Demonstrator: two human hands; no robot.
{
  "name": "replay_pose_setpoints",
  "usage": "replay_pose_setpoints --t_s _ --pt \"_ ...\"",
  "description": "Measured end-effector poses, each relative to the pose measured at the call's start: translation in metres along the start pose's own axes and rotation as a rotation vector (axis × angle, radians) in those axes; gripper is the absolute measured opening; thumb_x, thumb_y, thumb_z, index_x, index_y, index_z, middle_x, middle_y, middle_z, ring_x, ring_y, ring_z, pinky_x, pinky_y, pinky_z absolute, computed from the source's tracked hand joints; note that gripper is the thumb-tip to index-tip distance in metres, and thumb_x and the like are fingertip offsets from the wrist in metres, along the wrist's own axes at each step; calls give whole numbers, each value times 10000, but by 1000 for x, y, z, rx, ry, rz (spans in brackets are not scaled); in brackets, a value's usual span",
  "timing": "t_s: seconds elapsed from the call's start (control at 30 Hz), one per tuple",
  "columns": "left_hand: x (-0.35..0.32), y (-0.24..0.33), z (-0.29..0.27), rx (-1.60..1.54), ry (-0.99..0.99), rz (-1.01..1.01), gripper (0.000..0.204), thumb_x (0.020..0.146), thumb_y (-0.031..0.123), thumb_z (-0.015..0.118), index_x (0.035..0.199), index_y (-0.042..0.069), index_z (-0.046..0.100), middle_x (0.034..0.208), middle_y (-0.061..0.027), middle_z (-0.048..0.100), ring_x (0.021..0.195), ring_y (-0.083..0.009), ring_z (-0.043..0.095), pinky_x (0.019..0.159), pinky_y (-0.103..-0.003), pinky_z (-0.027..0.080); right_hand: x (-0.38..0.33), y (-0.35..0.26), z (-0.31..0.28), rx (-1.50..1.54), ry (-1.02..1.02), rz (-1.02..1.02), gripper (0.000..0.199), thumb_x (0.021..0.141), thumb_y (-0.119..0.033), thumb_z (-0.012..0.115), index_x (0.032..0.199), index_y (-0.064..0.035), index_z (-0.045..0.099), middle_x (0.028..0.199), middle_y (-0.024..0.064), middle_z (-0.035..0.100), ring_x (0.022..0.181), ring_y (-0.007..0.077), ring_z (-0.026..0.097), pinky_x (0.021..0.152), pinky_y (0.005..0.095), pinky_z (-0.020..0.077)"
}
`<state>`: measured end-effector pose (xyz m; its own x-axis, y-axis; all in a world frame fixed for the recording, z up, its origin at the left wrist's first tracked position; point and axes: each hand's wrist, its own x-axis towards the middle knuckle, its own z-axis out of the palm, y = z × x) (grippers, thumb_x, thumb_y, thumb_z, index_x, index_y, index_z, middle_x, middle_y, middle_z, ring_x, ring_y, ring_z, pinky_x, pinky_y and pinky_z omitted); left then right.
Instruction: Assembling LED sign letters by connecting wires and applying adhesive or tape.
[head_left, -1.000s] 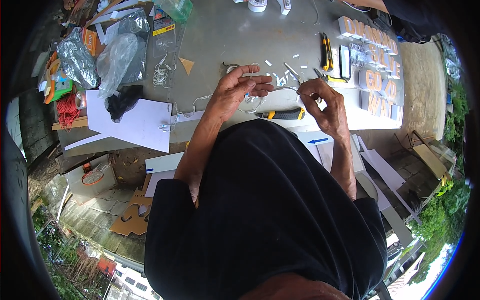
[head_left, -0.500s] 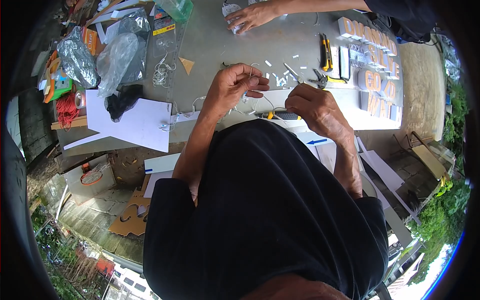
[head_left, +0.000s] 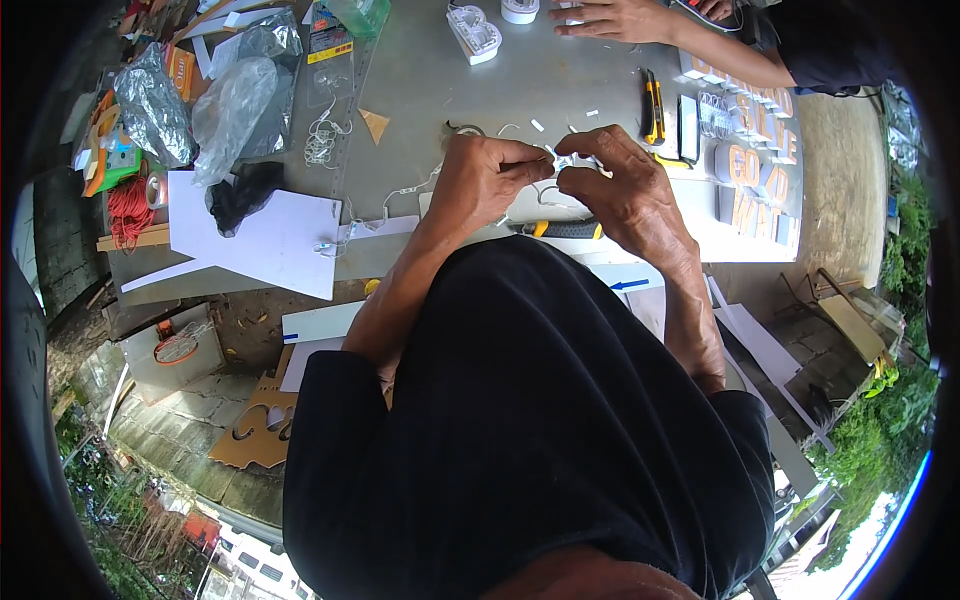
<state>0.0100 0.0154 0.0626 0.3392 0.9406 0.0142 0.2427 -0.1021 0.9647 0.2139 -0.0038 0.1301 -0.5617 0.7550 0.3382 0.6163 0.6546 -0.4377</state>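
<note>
The white wire sits just above the middle of the frame, pinched between your two hands over the grey table. It is thin and pale, with a small clear-white piece at the spot where your fingertips meet; the piece is too small to tell its shape. From your left hand the wire trails away to the left in a loose wavy line across the table, toward the white sheet at centre left.

Your left hand has its fingers bunched, thumb and forefinger nipping the wire at its right end. Your right hand faces it, fingers curled, fingertips closing on the same little piece, so the two hands nearly touch.

Just below your hands lies a tool with a black and yellow handle, partly hidden by your wrists. To the upper right of your hands a yellow and black utility knife lies on the table, with a dark flat block beside it. Small white scraps lie scattered on the table above your hands.

At the top edge another person's hand rests flat on the table. Crumpled plastic bags fill the upper left.
</note>
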Motion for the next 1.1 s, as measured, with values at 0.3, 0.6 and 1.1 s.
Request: replay_pose_setpoints --t_s 0.3,0.6,1.1 --pt "-1 6 1 72 -91 -37 174 840 160 802 969 45 787 796 -158 742 626 -169 686 593 -305 518 -6 2 7 47 -6 44 232 724 38 728 935 -53 754 952 65 713 922 225 675 789 336 599" --pt "-2 -8 -1 -418 -185 -78 188 912 129 744 1028 -17 762 840 -113 759 714 -161 725 619 -275 585 -12 3 8 217 55 143 170 784 37 746 943 -23 746 956 79 692 898 230 679 740 348 573" --pt "-2 -8 5 -416 -74 -236 187 950 125 699 1009 -51 717 784 -95 733 669 -126 692 621 -249 567 -19 14 13 189 51 243 163 803 -37 772 960 -50 729 1006 81 677 918 248 670 786 380 562"
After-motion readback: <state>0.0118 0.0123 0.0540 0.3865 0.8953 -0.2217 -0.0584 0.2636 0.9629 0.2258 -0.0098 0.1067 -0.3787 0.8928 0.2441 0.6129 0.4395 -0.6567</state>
